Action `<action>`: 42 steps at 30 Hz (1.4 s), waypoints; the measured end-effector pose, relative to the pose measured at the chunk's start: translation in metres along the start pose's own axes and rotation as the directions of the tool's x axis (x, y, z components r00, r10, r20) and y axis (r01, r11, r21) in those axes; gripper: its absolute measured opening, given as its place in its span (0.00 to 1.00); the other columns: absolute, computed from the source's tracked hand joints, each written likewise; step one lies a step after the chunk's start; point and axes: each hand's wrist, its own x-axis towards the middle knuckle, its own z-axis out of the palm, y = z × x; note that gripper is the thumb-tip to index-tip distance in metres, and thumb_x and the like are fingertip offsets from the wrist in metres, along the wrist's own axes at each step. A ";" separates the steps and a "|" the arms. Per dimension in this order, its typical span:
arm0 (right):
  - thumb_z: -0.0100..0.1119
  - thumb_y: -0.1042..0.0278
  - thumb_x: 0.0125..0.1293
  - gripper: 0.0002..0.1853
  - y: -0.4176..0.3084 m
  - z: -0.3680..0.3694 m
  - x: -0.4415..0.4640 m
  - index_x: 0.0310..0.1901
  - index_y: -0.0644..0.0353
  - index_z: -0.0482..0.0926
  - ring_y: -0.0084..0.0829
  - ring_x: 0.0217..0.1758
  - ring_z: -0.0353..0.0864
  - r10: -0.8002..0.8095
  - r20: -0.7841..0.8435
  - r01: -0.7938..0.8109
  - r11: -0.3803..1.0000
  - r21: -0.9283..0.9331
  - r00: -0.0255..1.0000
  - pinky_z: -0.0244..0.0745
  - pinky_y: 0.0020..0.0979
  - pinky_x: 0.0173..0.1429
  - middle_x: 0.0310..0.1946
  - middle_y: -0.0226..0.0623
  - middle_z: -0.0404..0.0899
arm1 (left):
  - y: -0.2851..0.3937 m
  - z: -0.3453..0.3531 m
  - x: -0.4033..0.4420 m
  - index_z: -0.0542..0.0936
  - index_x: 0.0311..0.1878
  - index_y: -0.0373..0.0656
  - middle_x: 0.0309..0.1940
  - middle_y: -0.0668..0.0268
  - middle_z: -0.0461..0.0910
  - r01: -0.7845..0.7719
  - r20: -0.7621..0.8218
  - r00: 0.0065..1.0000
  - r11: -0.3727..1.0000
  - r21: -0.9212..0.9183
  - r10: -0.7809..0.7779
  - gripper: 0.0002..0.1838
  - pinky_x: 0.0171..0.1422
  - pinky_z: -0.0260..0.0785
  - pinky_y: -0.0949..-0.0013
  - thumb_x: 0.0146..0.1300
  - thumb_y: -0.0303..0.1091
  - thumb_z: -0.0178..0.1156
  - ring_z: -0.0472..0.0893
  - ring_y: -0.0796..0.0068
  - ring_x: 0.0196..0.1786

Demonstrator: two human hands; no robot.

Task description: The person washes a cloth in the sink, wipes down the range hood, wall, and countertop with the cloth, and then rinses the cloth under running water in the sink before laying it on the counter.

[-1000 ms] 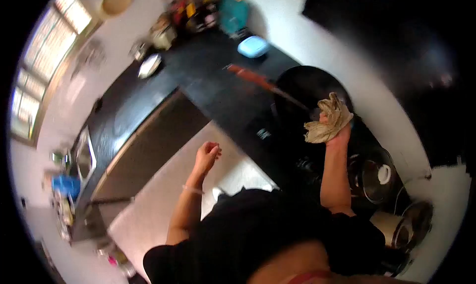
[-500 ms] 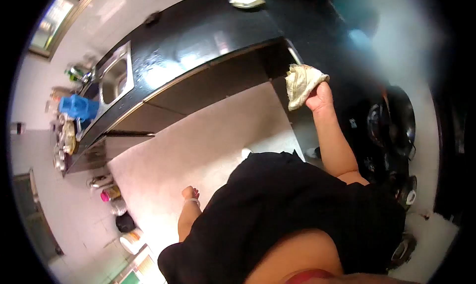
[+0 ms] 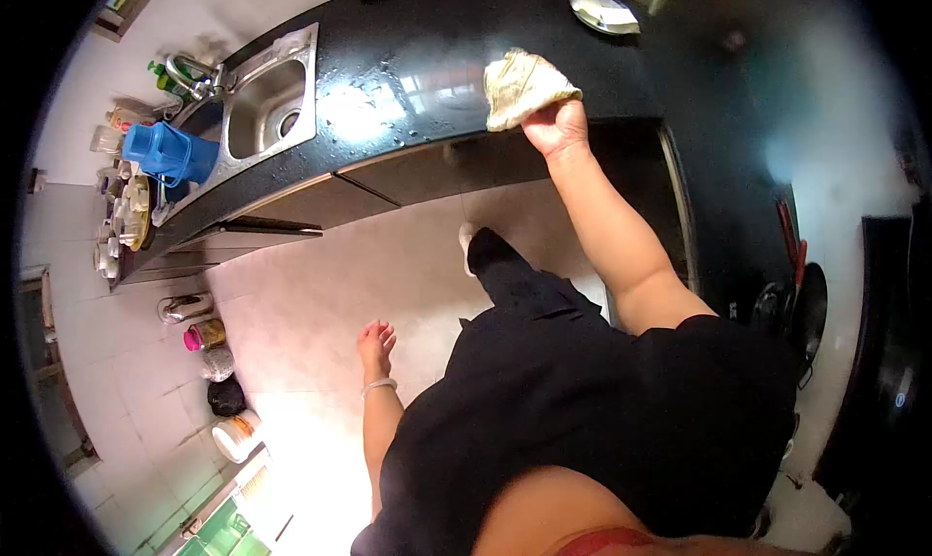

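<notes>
The sink (image 3: 310, 95) is set into the black counter (image 3: 437, 17), its steel rim and basin in plain view. To the right of the sink, near the front edge of the same counter, the right hand (image 3: 558, 127) grips a pale cloth (image 3: 522, 88) — fingers closed on its near right corner, the rest of it spreading away toward the sink. The cloth is well apart from the sink, and whether it touches the counter or hangs just above it, I cannot tell. Between the sink and the cloth, drops of water (image 3: 374, 119) and bright reflections lie on the counter.

The left hand (image 3: 376, 343) is lower than the sink and nearer the body, out over the floor (image 3: 311, 275). Its fingers are open and slightly apart, and a light bracelet (image 3: 381, 385) circles the wrist.

The tap (image 3: 199, 82) stands at the back of the sink, with a green bottle (image 3: 163, 79) just behind it. A blue jug (image 3: 175, 155) is just left of the sink, and past it, farther left, is a cluster of cups (image 3: 122, 212). Far to the right of the sink, beyond the cloth, a shiny plate (image 3: 604, 13) lies on the counter. Farther still from the sink, on the right side, a dark pan (image 3: 809, 313) sits by the wall — its details hard to make out.
</notes>
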 end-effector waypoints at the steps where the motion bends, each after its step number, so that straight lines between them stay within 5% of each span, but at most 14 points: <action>1: 0.52 0.67 0.59 0.17 0.007 0.002 0.019 0.47 0.66 0.74 0.38 0.55 0.72 -0.043 -0.064 0.043 0.999 0.003 0.997 0.64 0.42 0.63 0.49 0.42 0.75 | 0.011 -0.003 0.006 0.71 0.42 0.43 0.34 0.65 0.77 -0.033 -0.003 0.999 0.999 0.020 0.033 0.08 0.37 0.73 0.69 0.62 0.33 0.52 0.78 0.72 0.36; 6: 0.58 0.74 0.51 0.12 0.031 0.005 0.107 0.39 0.65 0.77 0.34 0.51 0.74 -0.133 -0.086 0.107 0.962 -0.253 0.987 0.69 0.36 0.58 0.44 0.39 0.76 | 0.034 -0.053 0.053 0.70 0.42 0.43 0.34 0.64 0.77 0.156 -0.277 0.950 0.988 0.011 -0.147 0.09 0.37 0.72 0.67 0.61 0.36 0.52 0.77 0.71 0.35; 8: 0.60 0.74 0.49 0.12 0.039 -0.011 0.152 0.38 0.63 0.77 0.34 0.50 0.74 -0.458 0.246 0.392 0.259 -0.883 0.854 0.70 0.34 0.56 0.45 0.40 0.76 | 0.049 -0.058 0.063 0.70 0.42 0.43 0.35 0.64 0.76 0.182 -0.306 0.938 0.983 0.032 -0.164 0.09 0.37 0.72 0.66 0.62 0.36 0.52 0.77 0.70 0.35; 10: 0.65 0.71 0.41 0.14 0.033 -0.012 0.184 0.33 0.61 0.77 0.41 0.47 0.75 -0.335 0.708 0.426 -0.615 -0.664 0.622 0.71 0.34 0.52 0.43 0.44 0.75 | 0.064 -0.059 0.072 0.70 0.42 0.43 0.35 0.63 0.76 0.186 -0.283 0.947 0.979 0.088 -0.154 0.09 0.37 0.72 0.65 0.62 0.36 0.52 0.77 0.70 0.36; 11: 0.63 0.71 0.44 0.12 0.028 -0.004 0.191 0.34 0.61 0.76 0.44 0.47 0.75 -0.263 0.672 0.416 -0.615 -0.670 0.692 0.71 0.35 0.51 0.42 0.47 0.76 | 0.072 -0.058 0.078 0.70 0.42 0.43 0.35 0.63 0.76 0.182 -0.263 0.954 0.975 0.127 -0.143 0.09 0.37 0.72 0.65 0.62 0.36 0.52 0.77 0.69 0.36; 13: 0.60 0.71 0.47 0.12 0.023 0.037 0.196 0.37 0.60 0.76 0.45 0.46 0.77 -0.152 0.136 0.024 -0.576 -0.817 0.979 0.71 0.37 0.49 0.40 0.48 0.78 | 0.093 -0.033 0.074 0.70 0.42 0.43 0.36 0.63 0.76 0.161 -0.243 0.961 0.979 0.121 -0.128 0.09 0.37 0.72 0.65 0.62 0.37 0.52 0.77 0.70 0.36; 15: 0.59 0.67 0.49 0.12 0.016 0.048 0.211 0.36 0.59 0.77 0.38 0.38 0.81 -0.016 0.201 0.117 -0.764 -0.634 0.979 0.73 0.35 0.41 0.31 0.45 0.80 | 0.111 -0.017 0.082 0.70 0.42 0.43 0.36 0.64 0.76 0.104 -0.238 0.968 0.992 0.071 -0.084 0.09 0.37 0.72 0.66 0.63 0.37 0.52 0.77 0.70 0.36; 17: 0.61 0.63 0.47 0.14 0.004 0.058 0.222 0.35 0.61 0.78 0.33 0.34 0.81 0.104 -0.001 0.083 -0.801 -0.592 0.995 0.74 0.33 0.38 0.29 0.43 0.80 | 0.121 -0.016 0.100 0.70 0.41 0.44 0.35 0.65 0.76 0.151 -0.146 0.981 0.978 0.144 -0.130 0.08 0.36 0.72 0.69 0.63 0.36 0.52 0.77 0.72 0.35; 19: 0.63 0.60 0.46 0.16 -0.006 0.070 0.217 0.34 0.62 0.78 0.25 0.26 0.76 0.157 -0.220 -0.071 -0.638 -0.767 0.963 0.71 0.28 0.31 0.26 0.36 0.79 | 0.130 -0.020 0.113 0.70 0.41 0.43 0.34 0.65 0.77 0.196 -0.080 0.980 0.929 0.314 -0.180 0.08 0.35 0.71 0.70 0.63 0.36 0.52 0.78 0.73 0.34; 27: 0.62 0.60 0.50 0.17 -0.052 0.059 0.173 0.42 0.56 0.79 0.21 0.35 0.75 0.073 -0.238 -0.175 -0.482 -0.859 0.969 0.71 0.25 0.41 0.32 0.29 0.79 | 0.198 -0.041 0.204 0.69 0.41 0.44 0.36 0.62 0.78 0.095 -0.062 0.995 0.947 0.306 -0.080 0.09 0.33 0.70 0.68 0.63 0.38 0.53 0.78 0.71 0.34; 29: 0.62 0.58 0.52 0.17 -0.054 0.062 0.160 0.42 0.56 0.80 0.19 0.34 0.74 0.044 -0.254 -0.229 -0.308 -0.923 0.966 0.70 0.24 0.41 0.31 0.28 0.79 | 0.216 -0.028 0.206 0.69 0.42 0.44 0.37 0.62 0.78 0.087 -0.067 0.995 0.947 0.310 -0.070 0.10 0.34 0.71 0.69 0.64 0.38 0.53 0.78 0.71 0.36; 39: 0.59 0.59 0.55 0.15 -0.077 0.047 0.140 0.41 0.57 0.80 0.16 0.31 0.72 -0.071 -0.354 -0.325 -0.591 -0.738 0.932 0.68 0.22 0.36 0.27 0.28 0.78 | 0.208 0.007 0.182 0.70 0.43 0.44 0.38 0.63 0.78 0.154 -0.053 0.988 0.886 0.438 -0.146 0.09 0.35 0.71 0.70 0.65 0.37 0.51 0.78 0.72 0.36; 41: 0.54 0.61 0.56 0.18 -0.072 0.007 0.144 0.49 0.53 0.77 0.43 0.38 0.80 -0.180 -0.114 -0.213 -0.790 -0.575 0.977 0.73 0.36 0.46 0.32 0.46 0.80 | 0.197 0.000 0.183 0.70 0.43 0.44 0.39 0.63 0.78 0.173 -0.042 0.984 0.881 0.440 -0.172 0.09 0.35 0.71 0.69 0.65 0.38 0.51 0.78 0.72 0.36; 42: 0.53 0.60 0.56 0.20 -0.058 -0.006 0.140 0.52 0.51 0.75 0.43 0.44 0.77 -0.238 -0.172 -0.294 -0.790 -0.538 0.956 0.70 0.37 0.50 0.40 0.46 0.78 | 0.194 -0.001 0.179 0.70 0.43 0.44 0.39 0.63 0.78 0.188 -0.052 0.981 0.881 0.433 -0.184 0.09 0.35 0.71 0.69 0.65 0.38 0.51 0.78 0.72 0.36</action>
